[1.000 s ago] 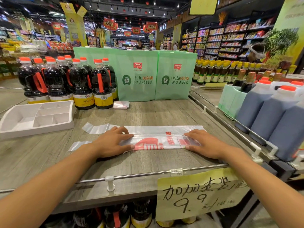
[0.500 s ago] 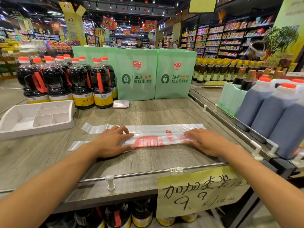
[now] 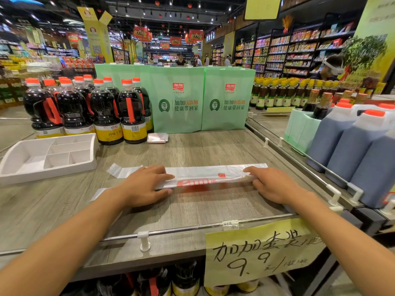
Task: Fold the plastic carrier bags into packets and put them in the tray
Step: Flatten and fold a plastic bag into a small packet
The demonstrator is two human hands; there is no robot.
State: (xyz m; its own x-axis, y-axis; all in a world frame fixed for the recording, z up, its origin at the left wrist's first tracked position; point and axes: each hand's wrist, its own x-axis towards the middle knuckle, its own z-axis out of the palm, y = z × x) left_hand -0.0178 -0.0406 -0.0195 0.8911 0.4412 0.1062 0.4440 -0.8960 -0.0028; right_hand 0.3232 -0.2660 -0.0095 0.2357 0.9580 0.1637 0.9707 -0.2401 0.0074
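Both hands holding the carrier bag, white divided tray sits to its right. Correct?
Wrong side: the head view shows the white divided tray to the left of the carrier bag. The left hand and right hand do hold the bag.

One wide-angle camera on the person's head looks forward and down, close over the counter (image 3: 203,150). The left hand (image 3: 143,184), right hand (image 3: 275,184) and carrier bag (image 3: 213,173) sit mid-frame, with shop shelves (image 3: 299,52) far behind.

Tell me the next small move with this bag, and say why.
Probably lay the lifted near edge over the far half and press it flat: the left hand and right hand pinch the plastic carrier bag at its ends, mid-fold, a long strip.
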